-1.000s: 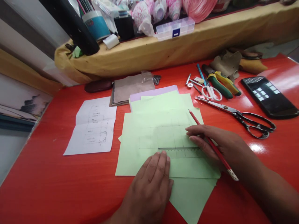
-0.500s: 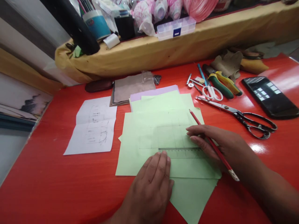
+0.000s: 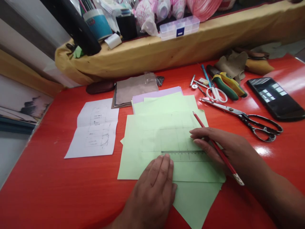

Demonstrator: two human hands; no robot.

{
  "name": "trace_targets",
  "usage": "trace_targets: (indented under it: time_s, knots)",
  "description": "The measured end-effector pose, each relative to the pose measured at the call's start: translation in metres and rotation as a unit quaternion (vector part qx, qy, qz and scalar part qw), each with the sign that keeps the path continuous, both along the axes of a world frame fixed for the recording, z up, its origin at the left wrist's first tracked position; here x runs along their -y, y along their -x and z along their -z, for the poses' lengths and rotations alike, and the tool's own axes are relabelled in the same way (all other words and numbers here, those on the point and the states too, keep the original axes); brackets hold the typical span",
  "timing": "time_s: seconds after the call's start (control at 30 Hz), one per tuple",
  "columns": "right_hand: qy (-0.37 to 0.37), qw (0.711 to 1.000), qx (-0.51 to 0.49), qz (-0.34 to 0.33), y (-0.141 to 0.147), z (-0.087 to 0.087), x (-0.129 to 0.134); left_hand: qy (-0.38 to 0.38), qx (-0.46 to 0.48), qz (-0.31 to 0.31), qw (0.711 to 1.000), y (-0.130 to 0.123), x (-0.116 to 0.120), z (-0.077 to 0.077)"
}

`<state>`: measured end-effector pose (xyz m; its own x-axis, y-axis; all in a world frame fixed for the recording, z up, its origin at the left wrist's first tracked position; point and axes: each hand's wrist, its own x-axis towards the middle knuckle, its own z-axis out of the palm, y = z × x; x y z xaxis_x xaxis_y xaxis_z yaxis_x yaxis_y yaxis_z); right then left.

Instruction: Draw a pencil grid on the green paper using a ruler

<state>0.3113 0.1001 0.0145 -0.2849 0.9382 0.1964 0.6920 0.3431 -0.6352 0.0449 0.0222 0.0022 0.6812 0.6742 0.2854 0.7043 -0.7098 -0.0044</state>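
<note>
My left hand [image 3: 150, 190] presses flat, fingertips resting on the lower edge of a clear plastic ruler [image 3: 183, 156]. The ruler lies level across a pale green paper sheet [image 3: 143, 152] with faint pencilled grid lines. My right hand [image 3: 221, 146] holds a red pencil [image 3: 201, 126] at the ruler's right end, with its sharpened tip pointing up and away from the ruler. A second green sheet [image 3: 195, 203] sticks out beneath the first, and more green and lilac sheets [image 3: 154, 97] lie beyond it. A white sheet with pencil sketches [image 3: 95, 128] lies to the left.
The red table [image 3: 47, 165] holds large black-handled shears [image 3: 257, 125], white-handled scissors [image 3: 215, 94], green-and-yellow-handled pliers [image 3: 225, 87], small tools, leather scraps [image 3: 231, 65] and a black smartphone [image 3: 276, 98]. Behind it runs a yellow-covered ledge [image 3: 152, 54] with a clear compartment box [image 3: 179, 28].
</note>
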Motion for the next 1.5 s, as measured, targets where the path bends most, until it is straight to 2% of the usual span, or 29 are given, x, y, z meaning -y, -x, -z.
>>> trace_targets:
  time_s: [1.5]
  knots:
    - [0.01, 1.0, 0.006, -0.001, 0.0027, -0.0035, 0.0012, 0.001, -0.003, -0.006, 1.0, -0.0004, 0.001, -0.0002]
